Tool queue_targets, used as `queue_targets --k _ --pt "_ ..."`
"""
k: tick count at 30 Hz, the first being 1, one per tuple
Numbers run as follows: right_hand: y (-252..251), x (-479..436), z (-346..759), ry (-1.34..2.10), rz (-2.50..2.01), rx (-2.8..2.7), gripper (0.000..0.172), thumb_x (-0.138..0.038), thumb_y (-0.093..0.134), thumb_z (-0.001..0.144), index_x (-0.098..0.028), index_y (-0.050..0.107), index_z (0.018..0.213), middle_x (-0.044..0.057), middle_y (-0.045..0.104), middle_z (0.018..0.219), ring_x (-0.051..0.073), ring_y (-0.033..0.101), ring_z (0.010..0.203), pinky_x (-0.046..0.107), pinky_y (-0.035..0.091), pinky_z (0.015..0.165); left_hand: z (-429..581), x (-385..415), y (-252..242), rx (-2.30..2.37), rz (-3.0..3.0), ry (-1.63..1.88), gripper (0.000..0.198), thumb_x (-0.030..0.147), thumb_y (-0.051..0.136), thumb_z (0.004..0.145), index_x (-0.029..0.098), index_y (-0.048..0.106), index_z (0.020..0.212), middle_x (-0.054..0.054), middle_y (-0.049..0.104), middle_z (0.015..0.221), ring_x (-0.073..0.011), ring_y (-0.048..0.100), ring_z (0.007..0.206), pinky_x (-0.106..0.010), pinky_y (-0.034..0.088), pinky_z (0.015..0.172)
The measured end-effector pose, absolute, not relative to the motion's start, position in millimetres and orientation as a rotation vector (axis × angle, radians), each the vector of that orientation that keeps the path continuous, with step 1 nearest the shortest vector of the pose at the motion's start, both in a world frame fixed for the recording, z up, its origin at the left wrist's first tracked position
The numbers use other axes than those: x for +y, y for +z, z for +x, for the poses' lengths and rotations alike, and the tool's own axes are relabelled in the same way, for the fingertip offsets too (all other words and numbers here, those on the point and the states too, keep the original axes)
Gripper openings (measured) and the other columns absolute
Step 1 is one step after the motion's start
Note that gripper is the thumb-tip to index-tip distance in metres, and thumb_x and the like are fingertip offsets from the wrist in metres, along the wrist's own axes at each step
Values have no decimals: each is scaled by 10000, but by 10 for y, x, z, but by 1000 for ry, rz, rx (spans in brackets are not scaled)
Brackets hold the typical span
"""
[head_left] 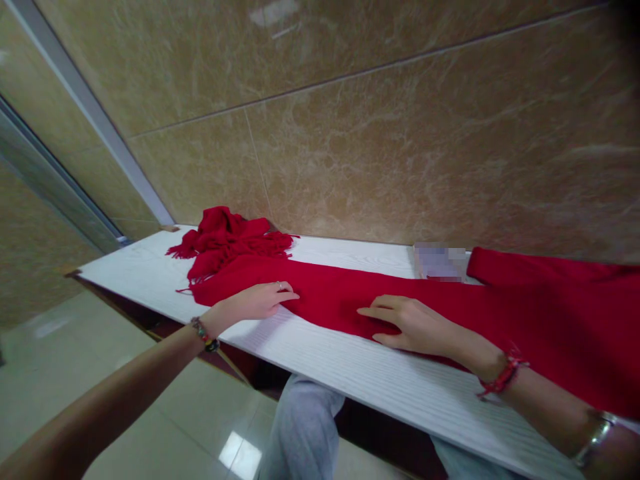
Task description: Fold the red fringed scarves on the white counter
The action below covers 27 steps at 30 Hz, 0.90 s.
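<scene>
A long red scarf [340,297] with fringed ends lies stretched along a narrow white table [350,377]. One end is bunched in a heap [225,237] at the far left. My left hand [257,300] lies flat on the scarf near that heap, fingers stretched out, a ring on one finger and a beaded bracelet at the wrist. My right hand [413,323] rests flat on the scarf's near edge further right, fingers extended, with a red cord bracelet at the wrist. Neither hand grips the cloth.
The table stands against a tan marble-tiled wall [400,133]. A small blurred flat object [440,261] lies at the table's back edge. Another red fold [550,270] lies at the far right. My grey-trousered knees [305,427] sit under the table above a glossy tiled floor.
</scene>
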State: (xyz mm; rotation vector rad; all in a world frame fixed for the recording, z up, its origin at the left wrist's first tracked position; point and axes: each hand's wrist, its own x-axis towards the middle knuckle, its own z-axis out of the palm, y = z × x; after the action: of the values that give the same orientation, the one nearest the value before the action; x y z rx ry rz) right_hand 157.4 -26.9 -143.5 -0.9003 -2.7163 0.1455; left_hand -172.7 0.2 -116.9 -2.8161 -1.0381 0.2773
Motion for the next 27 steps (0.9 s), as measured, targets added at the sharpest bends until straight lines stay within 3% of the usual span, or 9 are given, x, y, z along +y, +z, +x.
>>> queue_targets --k 4,11,15,18,21,27 --pt "-1434 -307 1514 157 -786 -2738 402 -298 484 820 -217 508 1213 96 584 1118 209 545 996 342 434 858 -1744 131 -1173 -1077 -2771 296 570 -43 345 762 221 396 1265 -45 490 1240 -149 449 1127 -264 351 944" --pt "-1540 -234 1496 225 -912 -2583 492 -108 397 808 -231 407 1285 61 634 1028 173 595 893 312 468 790 -1584 327 -1170 -1285 -2715 175 421 -9 378 728 137 559 1079 -68 612 1069 -155 553 969 -263 390 894" --pt "-1560 -205 1449 315 -898 -2481 425 -81 365 808 -200 512 1189 57 597 1129 160 564 998 299 432 880 -1546 468 -1140 -1427 -2717 257 441 34 402 723 136 545 1128 -85 616 1075 -178 569 942 -266 418 840" --pt "-1554 -189 1327 310 -1030 -2441 375 -158 452 798 -167 533 1164 90 585 1144 202 547 1031 331 427 890 -1565 517 -1173 -1489 -2719 236 428 75 417 742 139 535 1149 -94 616 1071 -185 573 934 -262 426 821" --pt "-1549 -118 1122 299 -1202 -2375 489 -236 558 753 -122 469 1221 145 541 1184 249 516 1066 364 423 882 -1601 527 -1217 -1455 -2748 181 407 133 466 749 139 526 1151 -100 599 1096 -192 557 968 -270 417 844" --pt "-1539 102 737 429 -1154 -2369 403 -159 643 677 -133 571 1073 109 619 1038 214 568 963 287 423 817 -1721 498 -1213 -1249 -2841 -42 232 209 537 766 156 578 988 -60 611 1000 -168 561 900 -262 423 818"
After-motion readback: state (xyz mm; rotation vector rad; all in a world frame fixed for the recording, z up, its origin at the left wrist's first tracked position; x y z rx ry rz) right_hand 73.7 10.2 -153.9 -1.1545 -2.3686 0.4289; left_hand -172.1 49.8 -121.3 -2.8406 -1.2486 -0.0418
